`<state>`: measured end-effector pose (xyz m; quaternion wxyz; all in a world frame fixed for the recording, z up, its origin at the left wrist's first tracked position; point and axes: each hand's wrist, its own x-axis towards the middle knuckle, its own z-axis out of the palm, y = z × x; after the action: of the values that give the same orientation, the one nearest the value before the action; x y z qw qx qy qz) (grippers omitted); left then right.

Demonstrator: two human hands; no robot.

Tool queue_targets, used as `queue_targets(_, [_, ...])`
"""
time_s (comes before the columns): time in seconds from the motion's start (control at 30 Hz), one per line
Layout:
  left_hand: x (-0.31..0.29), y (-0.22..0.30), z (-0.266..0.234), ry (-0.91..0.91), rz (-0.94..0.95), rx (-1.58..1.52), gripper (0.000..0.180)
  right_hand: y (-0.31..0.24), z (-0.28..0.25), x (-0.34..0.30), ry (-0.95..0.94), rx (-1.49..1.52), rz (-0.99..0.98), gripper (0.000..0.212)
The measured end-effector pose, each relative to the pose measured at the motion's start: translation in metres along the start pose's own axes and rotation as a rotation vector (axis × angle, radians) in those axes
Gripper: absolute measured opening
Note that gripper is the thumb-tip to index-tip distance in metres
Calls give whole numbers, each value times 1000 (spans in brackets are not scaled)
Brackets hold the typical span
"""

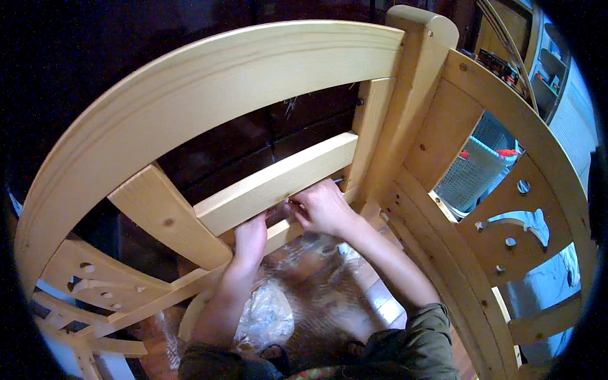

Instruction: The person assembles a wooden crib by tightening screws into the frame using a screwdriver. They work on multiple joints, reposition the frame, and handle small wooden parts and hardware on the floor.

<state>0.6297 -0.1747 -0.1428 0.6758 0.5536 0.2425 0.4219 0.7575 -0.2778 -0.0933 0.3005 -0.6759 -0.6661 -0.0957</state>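
Observation:
A pale wooden slat (278,180) crosses the opening of a bed-like wooden frame, between an upright board (174,215) and a thick corner post (408,95). My left hand (251,237) reaches up against the slat's lower edge, with its fingers mostly hidden behind the wood. Just right of it, my right hand (326,206) is closed, fingers curled and pinched near a small dark spot under the slat. What it grips is too small to make out. A thin metal piece (339,180), perhaps a bolt, sticks out beside the right hand near the post.
A curved top rail (221,69) arches over the opening. On the right stands a side panel (500,221) with a dolphin cutout. Crumpled clear plastic (269,310) lies on the floor by my feet. Beyond the side panel is a woven basket (475,168).

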Motion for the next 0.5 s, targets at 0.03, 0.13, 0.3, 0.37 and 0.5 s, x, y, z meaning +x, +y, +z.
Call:
queue_targets(0.03, [-1, -1, -3, -7, 25, 24, 24, -2, -5, -1, -85, 50, 21, 15])
queue_targets(0.13, [4, -13, -5, 25, 53, 129, 22, -28, -8, -5, -143, 179, -302, 13])
queue_targets(0.3, [-3, 5, -8, 8, -9, 46, 18, -39, -1, -6, -84, 57, -368, 14])
queue_targets(0.37, [6, -19, -26, -89, 130, 378, 18, -36, -17, -22, -104, 24, -256, 14])
queue_targets(0.5, [-33, 36, 19, -477, 460, 1222, 35, -21, -40, -72, -74, -87, -80, 16])
